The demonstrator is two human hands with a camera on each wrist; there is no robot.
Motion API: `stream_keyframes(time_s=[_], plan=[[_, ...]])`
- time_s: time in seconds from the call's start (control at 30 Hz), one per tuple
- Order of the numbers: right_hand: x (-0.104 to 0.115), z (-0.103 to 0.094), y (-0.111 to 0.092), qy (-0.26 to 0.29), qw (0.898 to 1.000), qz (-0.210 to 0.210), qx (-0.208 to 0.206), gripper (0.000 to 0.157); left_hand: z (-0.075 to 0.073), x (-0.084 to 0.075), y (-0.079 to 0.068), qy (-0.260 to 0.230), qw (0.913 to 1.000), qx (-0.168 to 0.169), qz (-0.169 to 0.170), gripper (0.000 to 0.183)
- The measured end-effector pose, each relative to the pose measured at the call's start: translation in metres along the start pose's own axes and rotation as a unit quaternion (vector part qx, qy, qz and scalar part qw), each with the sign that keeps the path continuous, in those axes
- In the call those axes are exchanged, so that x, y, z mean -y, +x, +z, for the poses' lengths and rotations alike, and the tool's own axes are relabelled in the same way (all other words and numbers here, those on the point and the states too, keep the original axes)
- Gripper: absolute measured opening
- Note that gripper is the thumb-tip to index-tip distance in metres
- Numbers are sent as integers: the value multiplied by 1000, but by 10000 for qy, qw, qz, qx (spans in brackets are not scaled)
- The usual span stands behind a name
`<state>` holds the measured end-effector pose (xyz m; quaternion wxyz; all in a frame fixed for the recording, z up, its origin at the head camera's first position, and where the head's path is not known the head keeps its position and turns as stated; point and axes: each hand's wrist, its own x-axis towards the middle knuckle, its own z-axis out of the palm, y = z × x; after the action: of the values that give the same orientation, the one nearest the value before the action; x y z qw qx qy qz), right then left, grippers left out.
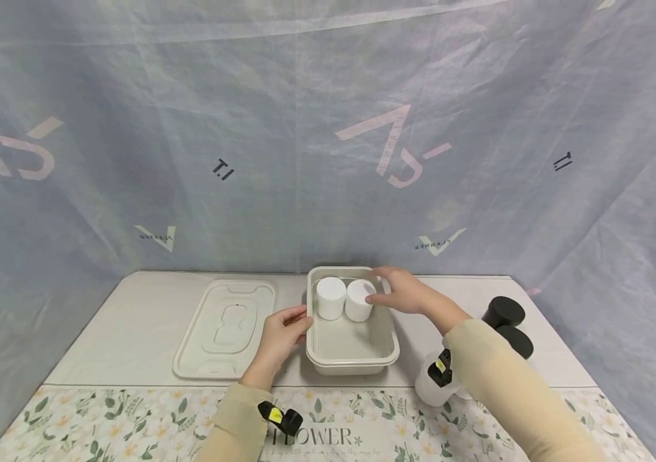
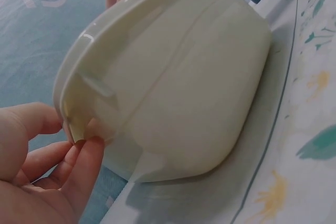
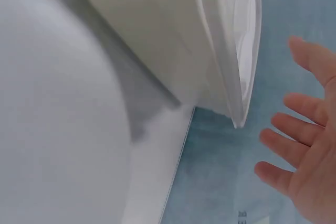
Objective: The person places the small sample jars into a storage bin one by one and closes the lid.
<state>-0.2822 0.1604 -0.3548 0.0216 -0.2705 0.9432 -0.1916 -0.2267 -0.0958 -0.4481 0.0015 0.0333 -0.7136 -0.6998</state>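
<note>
A cream plastic bin (image 1: 353, 361) stands at the middle of the table with two white lidded jars, a left one (image 1: 331, 300) and a right one (image 1: 358, 309), side by side at its far end. My left hand (image 1: 280, 333) grips the bin's left edge; in the left wrist view its thumb and fingers (image 2: 86, 169) meet at the rim's corner. Over the far right corner, my right hand (image 1: 405, 292) has its fingers spread, with the thumb overlapping the right jar in the head view. The right wrist view shows that hand (image 3: 307, 150) holding nothing, its fingers apart from one another.
A flat cream lid (image 1: 230, 327) lies left of the bin. Two black round-topped containers (image 1: 504, 311) stand at the right, partly behind my right sleeve. Nearer the front, a white container (image 1: 433, 388) is partly covered by that arm. A grey cloth (image 1: 299, 128) hangs behind the table.
</note>
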Motion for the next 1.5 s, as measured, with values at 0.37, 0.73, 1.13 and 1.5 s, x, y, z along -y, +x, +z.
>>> stream_keyframes(time_s=[0.37, 0.73, 1.13, 1.5], plan=[[-21, -19, -33, 213, 9995, 187, 159, 61, -1, 0, 1, -20, 10000, 16, -33, 40], [-34, -23, -74, 431, 9982, 368, 181, 68, -1, -1, 2, -61, 9999, -32, -100, 41], [-44, -6, -119, 783, 9959, 449, -115, 71, 0, 2, 1, 17, 10000, 11, -7, 39], [-46, 13, -147, 986, 9932, 615, -72, 76, 0, 2, 0, -57, 9999, 3, -85, 39]])
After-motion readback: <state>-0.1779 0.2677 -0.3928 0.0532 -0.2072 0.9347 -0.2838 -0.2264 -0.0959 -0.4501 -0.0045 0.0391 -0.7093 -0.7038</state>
